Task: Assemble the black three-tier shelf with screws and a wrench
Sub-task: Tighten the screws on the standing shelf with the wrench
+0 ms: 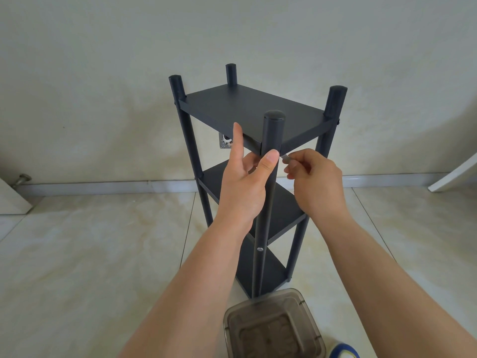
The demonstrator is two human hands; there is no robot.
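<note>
The black three-tier shelf point(253, 109) stands upright on the tiled floor, with four round posts rising above its top board. My left hand point(245, 177) holds the near post point(273, 130) just under the top board: the thumb lies across the post, the index finger points up along the board's edge. My right hand point(315, 177) pinches a small grey metal piece point(286, 158), a screw or wrench end, right beside that post at the top board's corner. A silver screw head point(260, 249) shows lower on the same post.
A smoky translucent plastic box point(273, 326) sits on the floor just in front of the shelf. A wall socket point(225, 141) shows behind the shelf. A white panel point(454, 177) leans at the right, and another white piece point(13, 195) lies at the left.
</note>
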